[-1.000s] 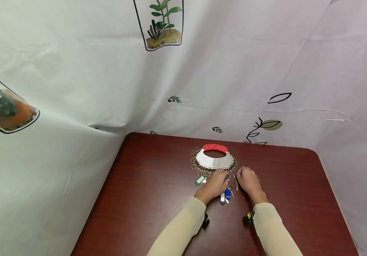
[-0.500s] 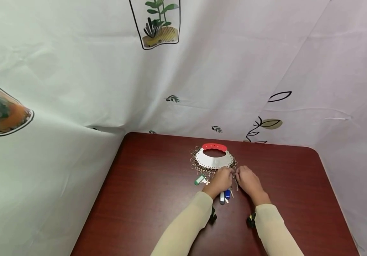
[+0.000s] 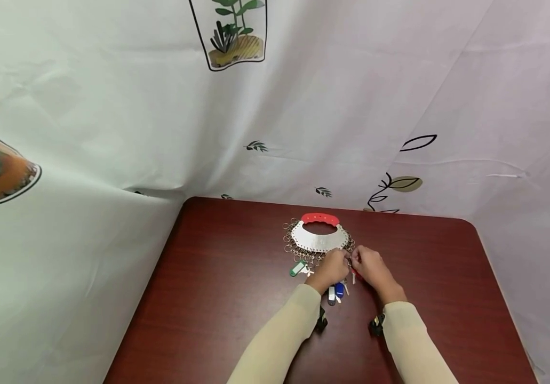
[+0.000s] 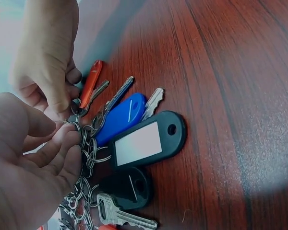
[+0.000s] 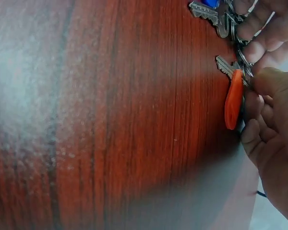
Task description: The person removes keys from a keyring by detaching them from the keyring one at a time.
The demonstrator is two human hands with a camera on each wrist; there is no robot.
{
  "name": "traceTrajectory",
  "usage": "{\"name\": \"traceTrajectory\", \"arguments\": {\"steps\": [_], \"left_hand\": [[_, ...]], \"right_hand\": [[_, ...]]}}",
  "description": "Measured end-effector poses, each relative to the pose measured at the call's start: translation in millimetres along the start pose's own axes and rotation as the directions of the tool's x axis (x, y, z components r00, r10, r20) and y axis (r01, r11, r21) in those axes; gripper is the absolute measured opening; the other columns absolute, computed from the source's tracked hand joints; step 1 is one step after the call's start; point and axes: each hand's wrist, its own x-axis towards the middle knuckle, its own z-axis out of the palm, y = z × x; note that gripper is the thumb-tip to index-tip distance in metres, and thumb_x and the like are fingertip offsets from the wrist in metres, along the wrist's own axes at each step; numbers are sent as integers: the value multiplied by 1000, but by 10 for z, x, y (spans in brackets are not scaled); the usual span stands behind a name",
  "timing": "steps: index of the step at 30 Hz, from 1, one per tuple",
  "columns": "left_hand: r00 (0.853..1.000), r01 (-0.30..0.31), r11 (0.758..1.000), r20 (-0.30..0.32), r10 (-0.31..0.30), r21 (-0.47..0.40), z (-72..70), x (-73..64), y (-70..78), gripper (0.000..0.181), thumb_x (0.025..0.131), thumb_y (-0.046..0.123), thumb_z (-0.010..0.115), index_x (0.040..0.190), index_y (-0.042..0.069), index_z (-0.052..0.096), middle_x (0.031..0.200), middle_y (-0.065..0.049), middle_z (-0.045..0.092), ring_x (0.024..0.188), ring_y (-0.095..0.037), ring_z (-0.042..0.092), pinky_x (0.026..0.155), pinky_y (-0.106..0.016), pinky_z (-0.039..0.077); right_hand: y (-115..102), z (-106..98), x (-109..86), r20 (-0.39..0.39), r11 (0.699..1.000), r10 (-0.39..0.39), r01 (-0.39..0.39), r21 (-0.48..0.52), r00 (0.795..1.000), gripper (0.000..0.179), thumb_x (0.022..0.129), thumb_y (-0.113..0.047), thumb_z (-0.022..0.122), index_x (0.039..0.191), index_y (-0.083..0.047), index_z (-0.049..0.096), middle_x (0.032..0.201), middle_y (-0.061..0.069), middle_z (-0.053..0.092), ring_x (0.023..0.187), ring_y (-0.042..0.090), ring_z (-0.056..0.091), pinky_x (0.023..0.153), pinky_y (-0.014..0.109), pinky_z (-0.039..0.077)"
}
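A white crescent-shaped plate (image 3: 317, 243) with a red handle (image 3: 320, 218) lies on the table, its curved edge hung with many metal rings. At its lower right edge my left hand (image 3: 333, 266) pinches a small metal ring between thumb and fingers. Close against it, my right hand (image 3: 369, 265) pinches the split ring of an orange-red key tag (image 5: 234, 100) and its key (image 5: 224, 66). The fingertips of both hands meet there; whether the two rings are linked is hidden. Below my left hand lie a blue tag (image 4: 122, 120), a black tag (image 4: 175, 136) and keys.
A green key tag (image 3: 297, 268) with white-looking keys lies left of my left hand. Another dark tag (image 4: 129, 189) and a silver key (image 4: 127, 218) show in the left wrist view. The brown table (image 3: 236, 256) meets a printed white cloth (image 3: 303, 106) behind.
My left hand has moved right, up to my right hand at the plate's edge. The right hand has shifted only slightly, and the red tag now shows beneath it.
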Motion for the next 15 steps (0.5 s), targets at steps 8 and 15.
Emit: {"name": "traceTrajectory", "arguments": {"steps": [8,15], "left_hand": [[1000,-9,1000,-20,9,-25,38,26,-28,12,95,6,63,99,5,75,87,-3,70,75,-8,57,69,-18,48],[982,85,993,-162,-97,-81,67,23,-12,3,91,9,73,91,9,76,79,1,72,68,-6,61,62,-17,47]], "right_hand": [[30,-36,-3,6,995,70,-70,70,998,7,87,-3,70,91,1,65,78,6,66,71,16,59,66,33,51],[7,-20,26,38,978,154,-158,136,987,6,93,-11,68,95,-5,69,83,5,69,76,14,62,71,32,52]]}}
